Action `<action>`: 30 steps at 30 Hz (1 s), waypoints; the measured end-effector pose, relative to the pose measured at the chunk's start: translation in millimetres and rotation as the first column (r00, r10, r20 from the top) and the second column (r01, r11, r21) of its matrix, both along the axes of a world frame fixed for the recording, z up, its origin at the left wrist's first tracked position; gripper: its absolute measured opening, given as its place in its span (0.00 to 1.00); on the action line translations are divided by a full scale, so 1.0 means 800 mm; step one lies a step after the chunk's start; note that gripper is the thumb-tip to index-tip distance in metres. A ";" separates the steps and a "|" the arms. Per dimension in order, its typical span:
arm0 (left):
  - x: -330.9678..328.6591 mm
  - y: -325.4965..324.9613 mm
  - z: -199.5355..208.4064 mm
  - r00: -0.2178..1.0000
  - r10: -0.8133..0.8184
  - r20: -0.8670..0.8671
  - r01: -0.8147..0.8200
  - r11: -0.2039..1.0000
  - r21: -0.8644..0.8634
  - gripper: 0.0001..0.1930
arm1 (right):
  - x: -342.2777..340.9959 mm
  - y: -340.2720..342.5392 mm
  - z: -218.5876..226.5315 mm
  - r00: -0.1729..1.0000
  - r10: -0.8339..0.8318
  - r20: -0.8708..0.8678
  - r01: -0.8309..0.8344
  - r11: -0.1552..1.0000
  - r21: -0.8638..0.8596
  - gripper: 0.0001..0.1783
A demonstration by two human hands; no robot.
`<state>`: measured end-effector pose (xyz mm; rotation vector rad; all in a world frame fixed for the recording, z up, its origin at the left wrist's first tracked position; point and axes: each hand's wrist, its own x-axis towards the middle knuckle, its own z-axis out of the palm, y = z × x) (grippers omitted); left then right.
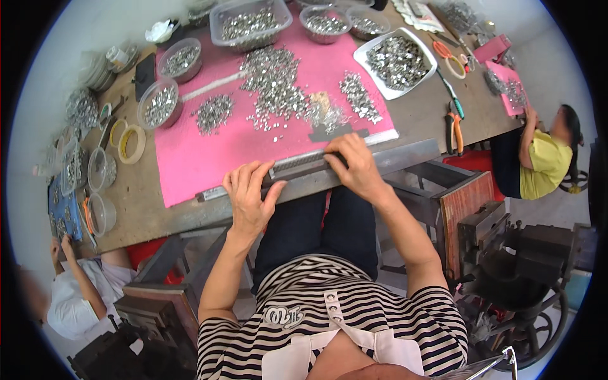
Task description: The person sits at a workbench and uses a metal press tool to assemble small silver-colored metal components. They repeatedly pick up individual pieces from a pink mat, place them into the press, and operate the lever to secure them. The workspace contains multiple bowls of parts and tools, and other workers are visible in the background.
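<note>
A long, narrow metal strip point(299, 164) with a textured, patterned face lies along the front edge of the table. My left hand point(248, 197) grips its left part, the fingers bent over it and the thumb on the near side. Farther right, my right hand point(356, 166) holds the same strip between thumb and fingers. Just beyond my hands is a pink mat point(183, 155). On it lie a large spread of small shiny metal pieces point(272, 85), a smaller heap point(213, 114) to the left and another heap point(360, 96) to the right.
Clear tubs point(159, 104) and a white tray point(396, 95) of metal pieces stand around the mat. Orange-handled pliers point(454, 126) lie at right, tape rolls point(132, 144) at left. One person in yellow point(546, 161) sits at right, another in white point(85, 304) at left.
</note>
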<state>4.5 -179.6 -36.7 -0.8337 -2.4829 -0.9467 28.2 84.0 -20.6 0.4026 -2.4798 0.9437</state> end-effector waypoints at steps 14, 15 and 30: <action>-0.180 0.224 0.004 0.929 -0.361 0.081 0.367 0.873 -0.321 0.30 | -0.100 0.092 -0.008 0.945 -0.305 0.121 0.247 0.903 0.352 0.25; -0.181 0.224 0.003 0.921 -0.375 0.102 0.388 0.861 -0.329 0.30 | -0.100 0.093 -0.009 0.950 -0.295 0.101 0.238 0.896 0.375 0.25; -0.150 0.164 0.011 0.891 -0.430 0.146 0.443 0.893 -0.080 0.21 | -0.043 0.102 0.002 0.992 -0.116 -0.041 0.122 0.953 0.279 0.17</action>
